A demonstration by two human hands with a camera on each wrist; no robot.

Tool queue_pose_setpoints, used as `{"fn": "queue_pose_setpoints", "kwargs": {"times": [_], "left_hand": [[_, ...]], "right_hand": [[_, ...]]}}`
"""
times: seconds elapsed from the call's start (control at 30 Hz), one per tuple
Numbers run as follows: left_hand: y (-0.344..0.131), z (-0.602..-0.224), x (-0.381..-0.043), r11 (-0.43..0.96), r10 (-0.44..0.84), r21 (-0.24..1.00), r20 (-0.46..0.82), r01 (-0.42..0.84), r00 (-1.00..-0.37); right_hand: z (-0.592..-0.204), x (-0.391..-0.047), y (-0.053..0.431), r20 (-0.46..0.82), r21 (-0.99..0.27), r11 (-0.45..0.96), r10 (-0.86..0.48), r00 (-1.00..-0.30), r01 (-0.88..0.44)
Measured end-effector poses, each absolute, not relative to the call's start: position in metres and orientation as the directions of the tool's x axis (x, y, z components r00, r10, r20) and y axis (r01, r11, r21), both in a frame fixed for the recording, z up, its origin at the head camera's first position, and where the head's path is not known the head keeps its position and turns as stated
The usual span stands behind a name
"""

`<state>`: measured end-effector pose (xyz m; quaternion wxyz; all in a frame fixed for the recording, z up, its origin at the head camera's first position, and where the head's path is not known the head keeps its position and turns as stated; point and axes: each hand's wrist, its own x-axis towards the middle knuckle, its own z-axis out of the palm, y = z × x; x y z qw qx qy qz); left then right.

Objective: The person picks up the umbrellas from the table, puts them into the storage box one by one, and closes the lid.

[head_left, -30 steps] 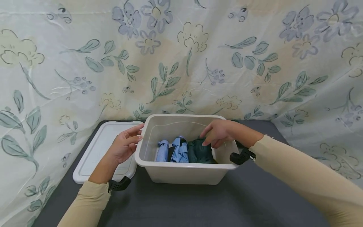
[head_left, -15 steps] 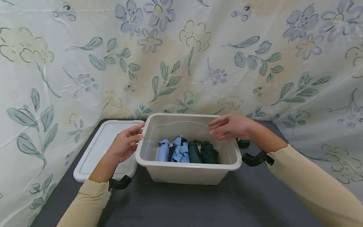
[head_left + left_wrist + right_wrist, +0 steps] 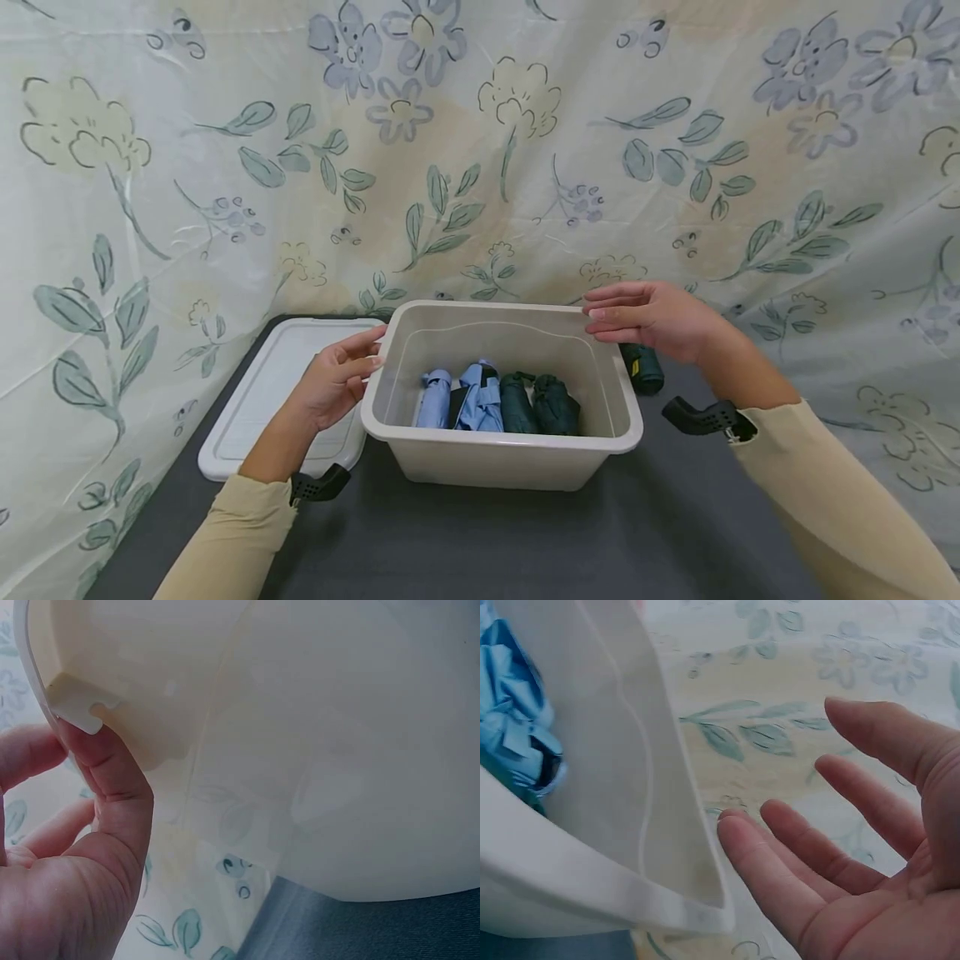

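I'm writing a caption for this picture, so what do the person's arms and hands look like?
The left sleeve and right sleeve are long and plain beige. By each sleeve's end is an angular black device. The left hand and right hand wear no gloves.

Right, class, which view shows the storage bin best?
The head view, which frames the whole storage bin. The left wrist view shows only part of its rim and wall; the right wrist view, one rim corner and some interior.
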<state>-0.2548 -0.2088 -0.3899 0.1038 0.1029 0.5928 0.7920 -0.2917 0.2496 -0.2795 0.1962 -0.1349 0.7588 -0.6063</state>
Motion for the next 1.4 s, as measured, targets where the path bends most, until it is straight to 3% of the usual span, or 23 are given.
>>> {"fn": "queue_pose_setpoints", "kwargs": {"times": [0.33,0.5,0.77,1.07,1.4], "left_hand": [[-0.209,-0.39,-0.254,-0.272,0.284,0.962,0.046,-0.035,-0.958],[-0.209,-0.391,-0.254,-0.279,0.284,0.96,0.05,-0.032,-0.958],[-0.208,-0.391,-0.255,-0.261,0.271,0.965,0.038,-0.035,-0.962],[-0.208,-0.393,-0.255,-0.259,0.267,0.965,0.043,-0.029,-0.963],[-0.208,-0.391,-0.256,-0.258,0.257,0.965,0.028,-0.04,-0.966]], "right_hand": [[-0.294,-0.302,0.275,0.044,-0.991,0.108,-0.306,-0.951,-0.081],[-0.306,-0.31,0.285,0.091,-0.971,0.203,-0.193,-0.977,-0.13],[-0.337,-0.329,0.305,0.101,-0.868,0.484,-0.052,-0.993,-0.114],[-0.375,-0.346,0.327,0.163,-0.809,0.574,0.008,-0.987,-0.129],[-0.405,-0.363,0.344,0.009,-0.81,0.586,-0.013,-1.0,-0.015]]}}
